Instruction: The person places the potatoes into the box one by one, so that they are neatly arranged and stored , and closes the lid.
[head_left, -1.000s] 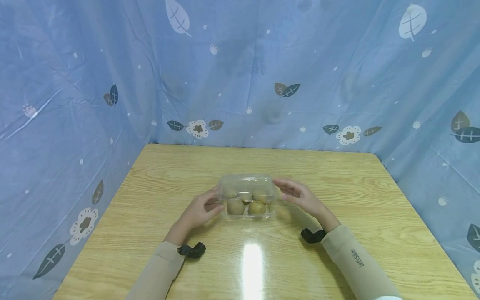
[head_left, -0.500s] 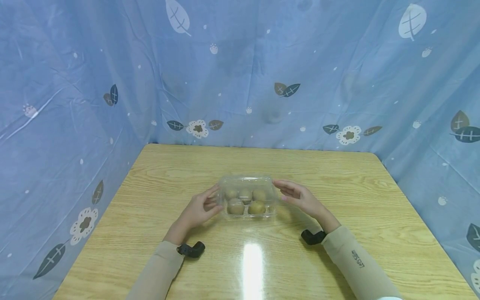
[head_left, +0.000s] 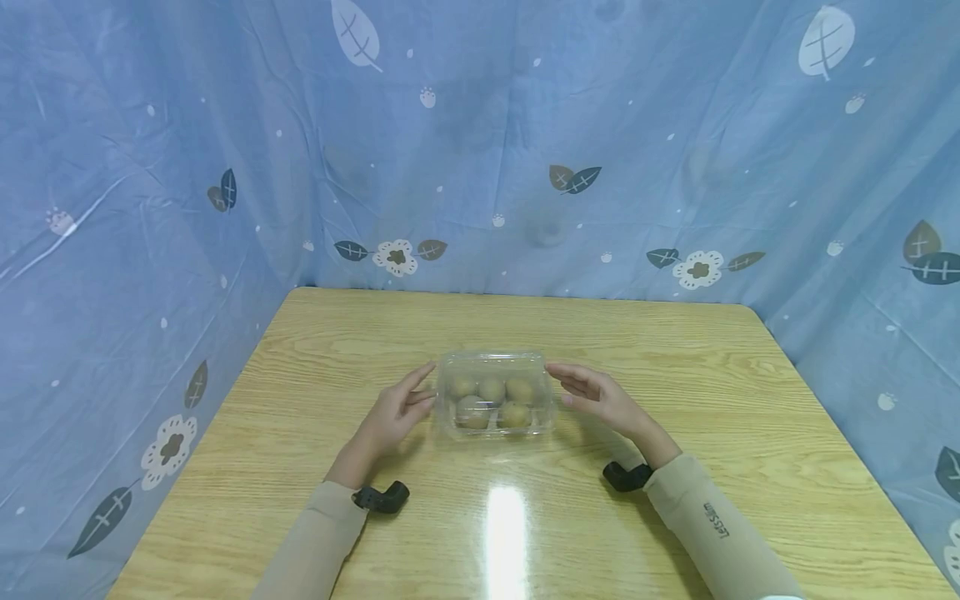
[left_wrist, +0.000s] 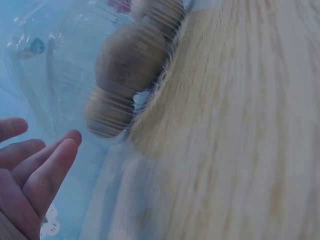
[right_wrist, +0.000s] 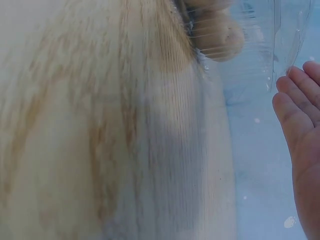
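Observation:
A clear plastic clamshell box (head_left: 495,362) lies on the table with its lid down over several round brownish fruits (head_left: 514,415). Whether the lid is latched cannot be made out. At the box's left side is my left hand (head_left: 392,417), fingers extended and a small gap from the plastic; the left wrist view has these fingers (left_wrist: 52,172) beside the box wall (left_wrist: 55,65). On the opposite side, my right hand (head_left: 606,402) holds its fingers out with the tips at the lid's right edge. Contact there is hard to tell, also in the right wrist view.
The box stands near the middle of a wooden table (head_left: 360,333). Blue patterned curtains (head_left: 480,150) enclose its back and sides. A black wrist camera (head_left: 382,497) is on the left wrist and another wrist camera (head_left: 626,476) on the right.
The raised lid has come down over the fruits. My left hand has drawn slightly left, away from the box. The right hand has hardly moved.

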